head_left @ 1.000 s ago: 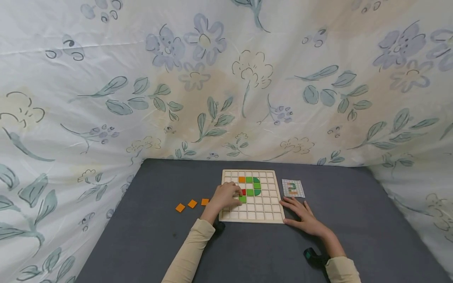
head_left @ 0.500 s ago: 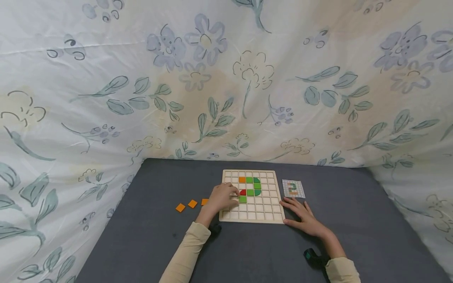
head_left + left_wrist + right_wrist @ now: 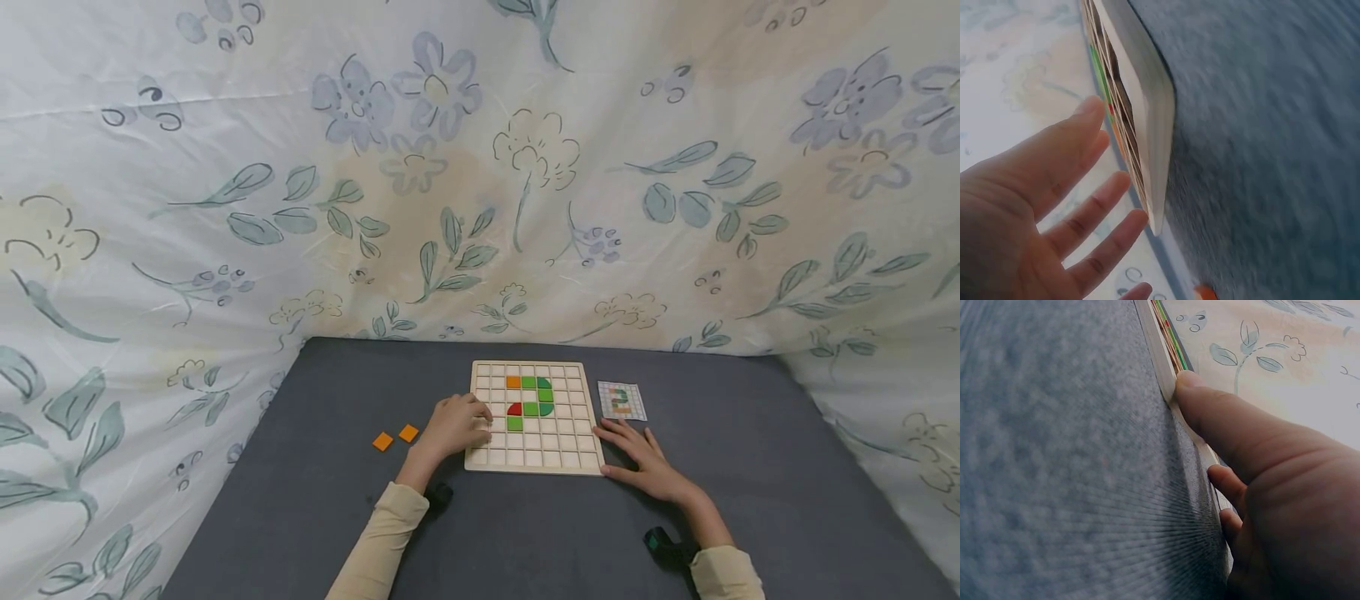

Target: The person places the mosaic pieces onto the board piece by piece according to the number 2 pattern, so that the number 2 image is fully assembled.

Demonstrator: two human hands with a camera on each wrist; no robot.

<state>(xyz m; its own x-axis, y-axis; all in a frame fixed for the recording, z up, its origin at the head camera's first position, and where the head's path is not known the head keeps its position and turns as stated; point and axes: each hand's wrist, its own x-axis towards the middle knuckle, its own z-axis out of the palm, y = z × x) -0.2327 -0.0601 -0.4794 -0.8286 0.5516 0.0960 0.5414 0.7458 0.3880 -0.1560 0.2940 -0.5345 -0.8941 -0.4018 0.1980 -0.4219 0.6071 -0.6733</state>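
A pale wooden grid board [image 3: 555,457] lies on the table. In its cells sit an orange square tile [image 3: 513,382], several green tiles [image 3: 531,409] and a red tile [image 3: 514,410] with one rounded corner. Over the board's left edge hovers my left hand [image 3: 450,429], its fingers apart and holding nothing; the left wrist view shows the bare palm [image 3: 1041,212]. At the right edge rests my right hand [image 3: 641,457], with the thumb [image 3: 1210,409] touching the board's near corner in the right wrist view. Two loose orange tiles [image 3: 383,442] lie left of the left hand.
A small printed card [image 3: 622,401] with a coloured grid pattern lies right of the board. The dark grey cloth [image 3: 262,500] covers the table, and a flowered curtain [image 3: 480,167] hangs behind. Dark straps with devices [image 3: 663,543] are on both wrists.
My left hand has drawn back leftward from the red tile, which now shows whole in its cell. The hand now covers the spot of the nearest loose orange tile. My right hand stays put.
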